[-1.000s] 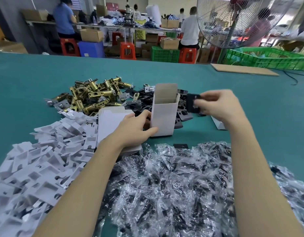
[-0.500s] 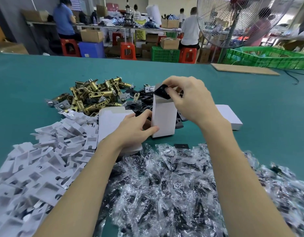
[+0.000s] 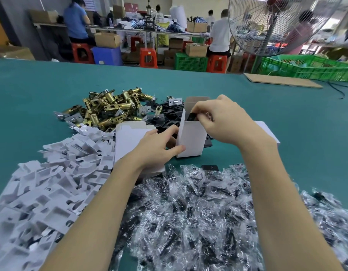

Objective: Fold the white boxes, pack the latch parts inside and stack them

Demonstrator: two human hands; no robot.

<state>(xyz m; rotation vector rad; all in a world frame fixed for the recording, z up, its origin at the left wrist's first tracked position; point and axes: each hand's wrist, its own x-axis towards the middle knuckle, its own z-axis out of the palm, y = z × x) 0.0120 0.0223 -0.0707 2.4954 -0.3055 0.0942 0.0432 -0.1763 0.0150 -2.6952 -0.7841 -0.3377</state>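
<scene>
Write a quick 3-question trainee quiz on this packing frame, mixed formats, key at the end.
1. True or false: the white box stands upright on the green table with its top flaps open.
2. Multiple choice: what does the right hand hold at the box's open top? A) a brass latch body B) a black plate C) a plastic bag
3. Fill in: the left hand steadies the box at its lower ____ side.

Key: 1 true; 2 B; 3 left
</scene>
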